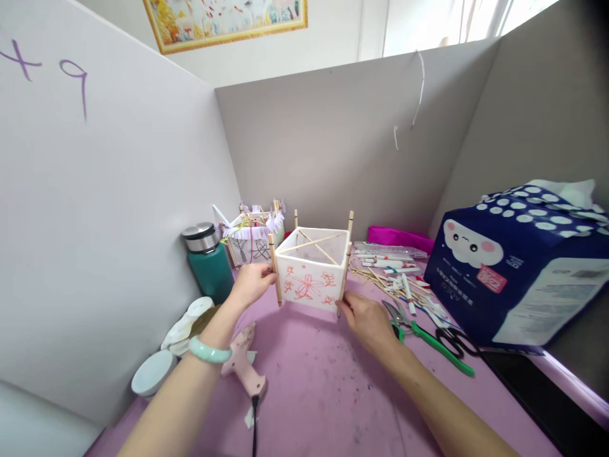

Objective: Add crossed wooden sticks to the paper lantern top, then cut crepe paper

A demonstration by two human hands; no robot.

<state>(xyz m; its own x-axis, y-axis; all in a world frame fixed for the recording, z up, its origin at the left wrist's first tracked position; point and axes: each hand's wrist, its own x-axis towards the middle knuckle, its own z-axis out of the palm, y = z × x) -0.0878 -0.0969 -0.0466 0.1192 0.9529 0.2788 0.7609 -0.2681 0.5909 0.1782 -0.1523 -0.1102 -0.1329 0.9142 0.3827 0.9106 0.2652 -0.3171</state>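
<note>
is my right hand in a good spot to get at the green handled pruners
Probably yes: the pruners lie right beside the right hand with nothing across the handles, though that hand is at the paper box.

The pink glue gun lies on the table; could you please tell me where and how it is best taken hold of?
I would grip the handle from the near right side: the glue gun lies flat, its nozzle pointing away and that handle angled towards the person, the cord leaving its end.

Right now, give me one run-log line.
left hand: on lantern frame | right hand: on lantern frame | glue gun: lying nearby
</note>
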